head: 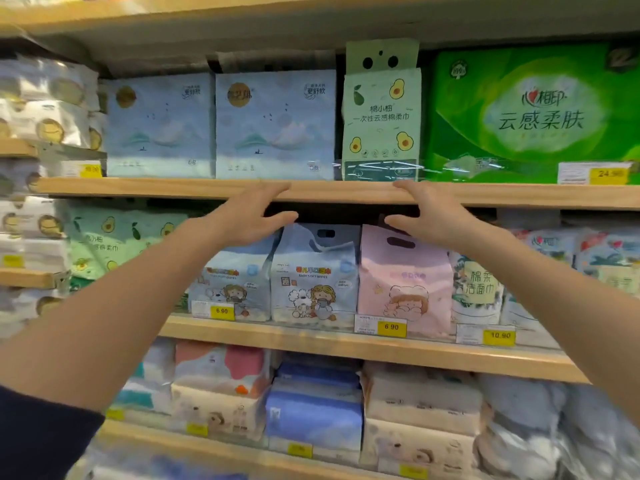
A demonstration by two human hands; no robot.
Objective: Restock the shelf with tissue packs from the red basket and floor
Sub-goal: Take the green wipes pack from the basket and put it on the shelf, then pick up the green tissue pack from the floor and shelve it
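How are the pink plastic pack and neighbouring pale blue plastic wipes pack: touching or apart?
Touching. Head view shows the pink pack pressed against the blue wipes pack.

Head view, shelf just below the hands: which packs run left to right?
Green avocado pack, first blue baby-wipes pack, second blue baby-wipes pack, pink pack, white pack with green leaves; farther right is too blurred to name.

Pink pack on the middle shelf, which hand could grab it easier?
Probably the right hand. It is open just above the top of the pink pack. The left hand, also open, is over a blue pack further left.
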